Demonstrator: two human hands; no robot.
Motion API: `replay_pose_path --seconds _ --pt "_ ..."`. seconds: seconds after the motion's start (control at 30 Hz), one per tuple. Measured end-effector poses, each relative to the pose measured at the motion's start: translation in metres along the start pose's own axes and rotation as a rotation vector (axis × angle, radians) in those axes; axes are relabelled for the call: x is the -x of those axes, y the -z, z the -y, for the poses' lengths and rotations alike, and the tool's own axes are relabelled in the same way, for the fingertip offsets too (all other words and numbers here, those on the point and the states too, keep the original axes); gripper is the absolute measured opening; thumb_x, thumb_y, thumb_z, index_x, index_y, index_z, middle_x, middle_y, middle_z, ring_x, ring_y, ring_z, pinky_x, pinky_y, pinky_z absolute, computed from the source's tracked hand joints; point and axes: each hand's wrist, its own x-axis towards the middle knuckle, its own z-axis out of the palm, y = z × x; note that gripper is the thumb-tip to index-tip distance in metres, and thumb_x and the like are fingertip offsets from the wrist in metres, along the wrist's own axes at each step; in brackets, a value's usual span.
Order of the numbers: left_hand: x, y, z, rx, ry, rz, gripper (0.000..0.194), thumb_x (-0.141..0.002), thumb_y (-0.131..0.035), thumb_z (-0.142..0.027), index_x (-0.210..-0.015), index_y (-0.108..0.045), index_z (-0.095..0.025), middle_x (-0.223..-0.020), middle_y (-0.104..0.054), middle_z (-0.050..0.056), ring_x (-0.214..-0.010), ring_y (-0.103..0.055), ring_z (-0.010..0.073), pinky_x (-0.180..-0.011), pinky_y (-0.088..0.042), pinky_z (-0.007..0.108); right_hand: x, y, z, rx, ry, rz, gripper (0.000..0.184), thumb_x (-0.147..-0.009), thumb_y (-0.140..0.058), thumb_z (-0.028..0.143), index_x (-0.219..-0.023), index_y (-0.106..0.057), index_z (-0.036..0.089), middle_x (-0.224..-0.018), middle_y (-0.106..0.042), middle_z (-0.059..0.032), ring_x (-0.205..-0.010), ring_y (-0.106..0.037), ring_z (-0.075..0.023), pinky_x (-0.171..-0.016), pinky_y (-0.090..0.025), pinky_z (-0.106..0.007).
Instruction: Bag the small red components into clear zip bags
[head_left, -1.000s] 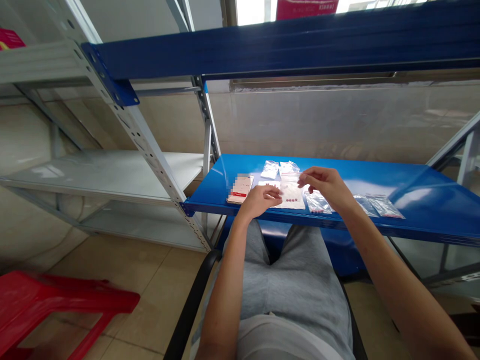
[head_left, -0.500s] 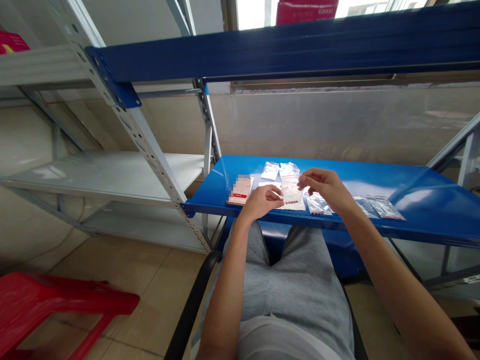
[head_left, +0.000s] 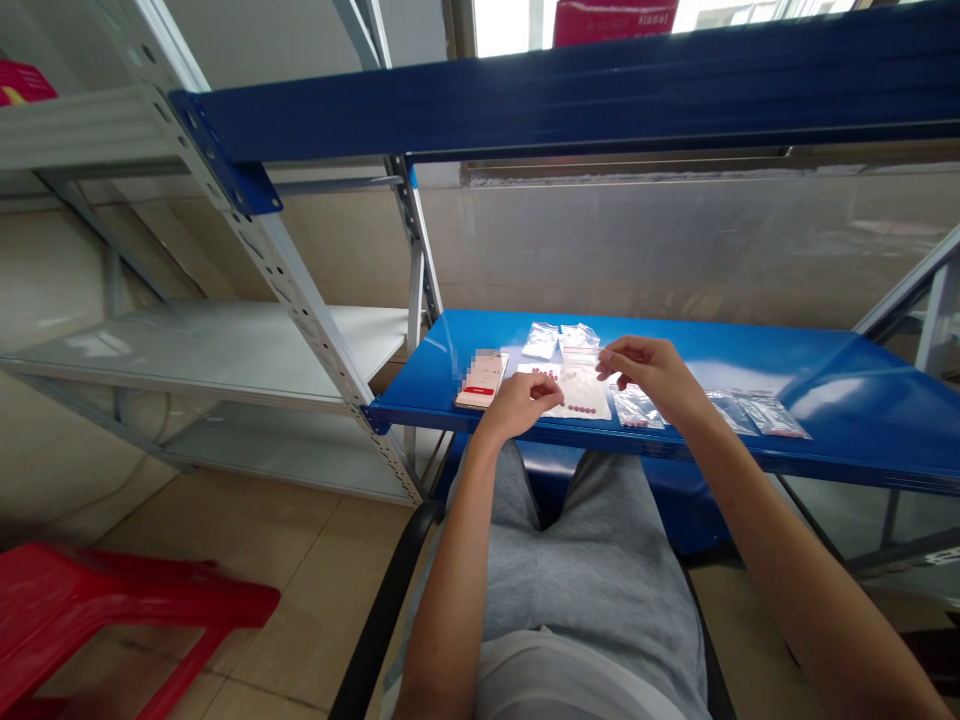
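A small clear zip bag (head_left: 580, 376) stands over a white sheet (head_left: 553, 411), with a row of small dark red beads (head_left: 581, 408) showing at its bottom. My right hand (head_left: 651, 376) pinches the bag's upper right edge between thumb and fingers. Just left of the bag is my left hand (head_left: 521, 403), its fingertips drawn together over the sheet; whatever they may hold is too small to make out. More red pieces (head_left: 544, 373) lie on the sheet behind that hand.
Two clear bags (head_left: 541, 340) lie behind the sheet on the blue shelf (head_left: 780, 365). Further filled bags (head_left: 772, 415) lie to the right. A phone-like slab (head_left: 484, 380) is at the left. A blue beam (head_left: 525, 105) crosses above; a red stool (head_left: 150, 590) stands lower left.
My left hand has come away from the bag's lower left side and moved slightly left, its fingers curling in. My right hand keeps its pinch with hardly any movement.
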Motion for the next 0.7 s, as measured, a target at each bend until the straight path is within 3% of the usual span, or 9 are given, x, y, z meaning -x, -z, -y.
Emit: replay_pose_path --seconds 0.13,0.3,0.4,0.5,0.7 --pt "0.003 0.000 -0.001 0.001 0.035 0.000 0.010 -0.083 -0.070 -0.025 -0.088 -0.070 -0.017 -0.083 -0.073 0.005 -0.081 -0.069 0.0184 -0.074 -0.051 0.028 0.000 -0.002 0.000 0.019 -0.006 0.014 0.043 -0.075 -0.078 0.060 -0.080 -0.071 0.018 -0.074 -0.074 -0.0092 -0.073 -0.069 -0.0226 -0.056 -0.048 -0.030" --pt "0.008 0.003 -0.009 -0.043 0.034 0.017 0.037 -0.079 -0.079 -0.036 -0.111 -0.070 -0.020 -0.088 -0.073 0.003 -0.080 -0.068 0.0184 -0.072 -0.051 0.027 -0.001 -0.004 -0.004 0.074 0.032 0.047 0.039 -0.079 -0.075 0.057 -0.079 -0.072 0.018 -0.074 -0.075 -0.0089 -0.069 -0.068 -0.0209 -0.056 -0.048 -0.030" --pt "0.006 0.004 -0.015 -0.010 -0.065 -0.106 0.029 -0.089 -0.068 -0.043 -0.105 -0.074 -0.019 -0.094 -0.074 0.005 -0.086 -0.068 0.0185 -0.075 -0.051 0.027 0.001 -0.007 -0.005 0.116 0.053 0.083 0.035 -0.082 -0.073 0.052 -0.078 -0.072 0.018 -0.074 -0.075 -0.0084 -0.068 -0.068 -0.0204 -0.057 -0.048 -0.030" --pt "0.004 0.005 -0.016 0.031 -0.134 -0.193 0.025 -0.093 -0.063 -0.040 -0.094 -0.074 -0.018 -0.092 -0.075 0.005 -0.087 -0.068 0.0183 -0.077 -0.051 0.027 0.003 -0.010 -0.004 0.148 0.077 0.100 0.030 -0.083 -0.071 0.049 -0.079 -0.073 0.018 -0.075 -0.076 -0.0080 -0.071 -0.069 -0.0209 -0.058 -0.049 -0.029" --pt "0.002 0.005 -0.010 0.054 -0.094 -0.252 0.022 -0.089 -0.067 -0.038 -0.087 -0.073 -0.017 -0.089 -0.074 0.005 -0.083 -0.068 0.0187 -0.077 -0.052 0.029 0.001 -0.010 -0.003 0.079 0.037 0.169 0.031 -0.081 -0.074 0.048 -0.080 -0.074 0.018 -0.074 -0.074 -0.0077 -0.068 -0.068 -0.0199 -0.055 -0.049 -0.029"
